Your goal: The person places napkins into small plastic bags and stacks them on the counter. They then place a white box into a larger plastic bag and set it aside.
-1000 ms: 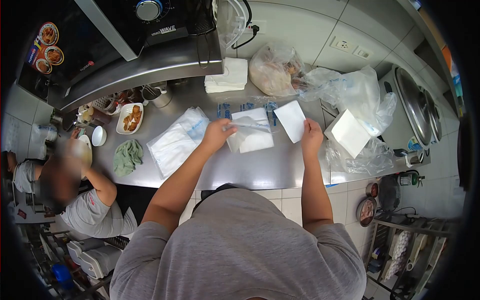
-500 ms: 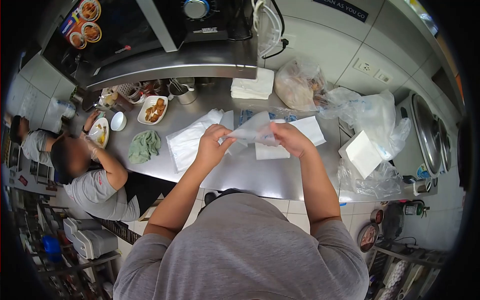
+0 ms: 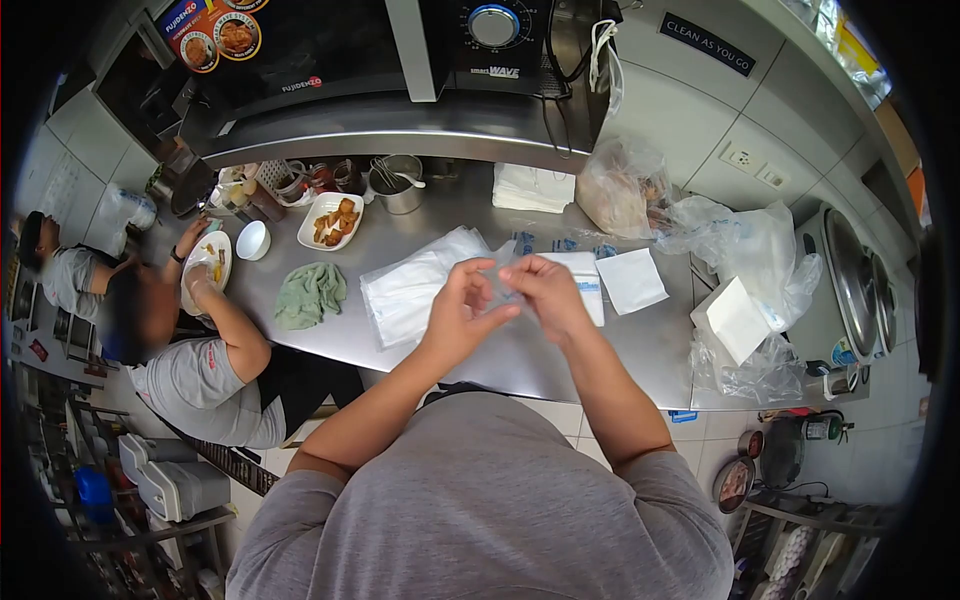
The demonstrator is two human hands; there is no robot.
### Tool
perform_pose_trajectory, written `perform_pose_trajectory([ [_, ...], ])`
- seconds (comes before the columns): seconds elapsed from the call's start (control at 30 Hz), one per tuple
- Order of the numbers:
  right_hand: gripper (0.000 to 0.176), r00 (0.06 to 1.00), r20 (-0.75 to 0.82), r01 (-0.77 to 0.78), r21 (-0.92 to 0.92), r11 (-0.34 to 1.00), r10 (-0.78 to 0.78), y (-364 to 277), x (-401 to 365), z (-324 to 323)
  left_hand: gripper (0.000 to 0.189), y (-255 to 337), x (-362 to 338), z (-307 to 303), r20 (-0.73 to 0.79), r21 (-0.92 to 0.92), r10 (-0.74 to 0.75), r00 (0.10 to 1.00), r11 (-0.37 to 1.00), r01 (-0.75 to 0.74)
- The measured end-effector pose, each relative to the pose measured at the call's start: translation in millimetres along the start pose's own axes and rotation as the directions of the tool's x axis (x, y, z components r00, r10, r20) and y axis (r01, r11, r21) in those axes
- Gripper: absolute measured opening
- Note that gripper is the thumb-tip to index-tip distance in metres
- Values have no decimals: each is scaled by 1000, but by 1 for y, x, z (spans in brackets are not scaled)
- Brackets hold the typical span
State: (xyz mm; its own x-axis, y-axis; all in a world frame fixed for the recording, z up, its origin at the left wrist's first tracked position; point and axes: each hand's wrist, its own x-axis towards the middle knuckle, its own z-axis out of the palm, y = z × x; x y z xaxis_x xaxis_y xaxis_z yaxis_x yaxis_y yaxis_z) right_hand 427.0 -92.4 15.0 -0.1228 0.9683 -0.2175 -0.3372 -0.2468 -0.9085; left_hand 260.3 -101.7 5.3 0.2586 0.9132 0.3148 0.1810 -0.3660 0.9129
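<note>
A small translucent plastic bag [image 3: 496, 287] is bunched up between my two hands above the steel counter. My right hand [image 3: 550, 298] pinches its right side between thumb and fingers. Around its left side curl the fingers of my left hand [image 3: 460, 310], the thumb pointing toward the right hand. Part of the plastic is hidden behind the fingers. Just beyond my left hand lies a pack of white plastic bags [image 3: 412, 283]. Behind my right hand are a white packet with blue print [image 3: 585, 280] and a square white paper piece [image 3: 632, 281].
A co-worker [image 3: 215, 385] at the left reaches over an oval plate [image 3: 222, 246]. Along the counter [image 3: 640, 350] are a green cloth [image 3: 310, 296], a dish of fried food [image 3: 331, 221], a metal pot [image 3: 402, 190], napkins [image 3: 533, 187] and filled plastic bags [image 3: 625, 190]. A microwave [image 3: 330, 60] stands above.
The plastic, spread between my hands before, is now bunched smaller. My hands have come closer together. The square paper piece now lies apart from the packet. The head view has shifted.
</note>
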Motion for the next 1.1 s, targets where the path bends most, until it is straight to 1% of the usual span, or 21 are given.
perform_pose_trajectory([
  [0.03,16,999,28,-29,87,996,27,2,-5,9,54,0,0,5,65,-334,-115,991,933,130],
  [0.07,16,997,8,-71,126,990,71,1,-9,15,47,-1,2,5,103,-487,-168,980,851,197],
  [0.17,14,1000,-18,11,53,999,-10,14,-5,-5,36,-20,8,-16,122,-583,-230,966,771,257],
  [0.23,13,995,-92,30,-21,999,-32,20,-1,-33,21,-35,14,-42,89,-441,-295,951,845,303],
  [0.27,13,998,-62,-5,-116,993,-3,21,-1,-47,17,-36,17,-45,-41,-99,-54,998,994,50],
  [0.3,12,999,-31,-37,-211,977,31,20,-1,-58,17,-33,17,-48,-34,-108,-55,998,993,51],
  [0.33,14,993,-25,-116,-268,956,114,19,-1,-67,17,-30,16,-52,28,252,25,999,967,-31],
  [0.37,13,986,-157,-32,-489,872,-53,38,14,-96,20,-31,14,-56,112,573,78,991,809,-128],
  [0.4,12,940,-238,12,-690,723,-243,61,34,-133,29,-40,15,-59,132,567,23,991,818,-94],
  [0.47,25,678,-220,-129,-975,182,-701,72,41,-183,32,-31,15,-57,126,533,36,991,841,-98],
  [0.53,24,715,-365,-334,-928,167,-597,82,40,-211,35,-19,14,-56,108,500,47,993,861,-95],
  [0.6,25,743,-339,-297,-940,170,-577,97,46,-242,42,-9,14,-57,129,437,-106,986,899,39],
  [0.7,25,784,-314,-191,-943,273,-536,98,43,-259,43,-7,14,-57,132,424,-159,978,901,89],
  [0.77,17,608,-558,-149,-779,609,-565,70,32,-232,43,-9,13,-54,134,411,-168,977,906,100],
  [0.8,11,680,-589,23,-578,816,-436,58,24,-212,43,-11,12,-52,135,397,-173,976,911,106],
  [0.83,11,692,-580,24,-576,817,-430,41,12,-181,43,-15,11,-50,123,404,-181,976,907,118],
  [0.9,5,896,-357,219,-160,962,-263,10,-13,-111,44,-30,11,-41,183,413,-135,974,910,49],
  [0.97,8,876,-144,396,-330,857,-460,8,-26,-58,42,-32,12,-21,199,414,-115,973,910,22],
  [1.03,11,942,70,325,-439,838,-329,7,-40,-15,37,-18,19,1,280,390,-168,945,920,48],
  [1.07,22,906,120,409,-497,765,-407,15,-41,-1,37,-13,20,7,285,389,-159,945,920,38],
  [1.1,33,862,177,487,-549,679,-475,21,-41,10,36,-8,19,12,286,209,-75,955,978,14],
])
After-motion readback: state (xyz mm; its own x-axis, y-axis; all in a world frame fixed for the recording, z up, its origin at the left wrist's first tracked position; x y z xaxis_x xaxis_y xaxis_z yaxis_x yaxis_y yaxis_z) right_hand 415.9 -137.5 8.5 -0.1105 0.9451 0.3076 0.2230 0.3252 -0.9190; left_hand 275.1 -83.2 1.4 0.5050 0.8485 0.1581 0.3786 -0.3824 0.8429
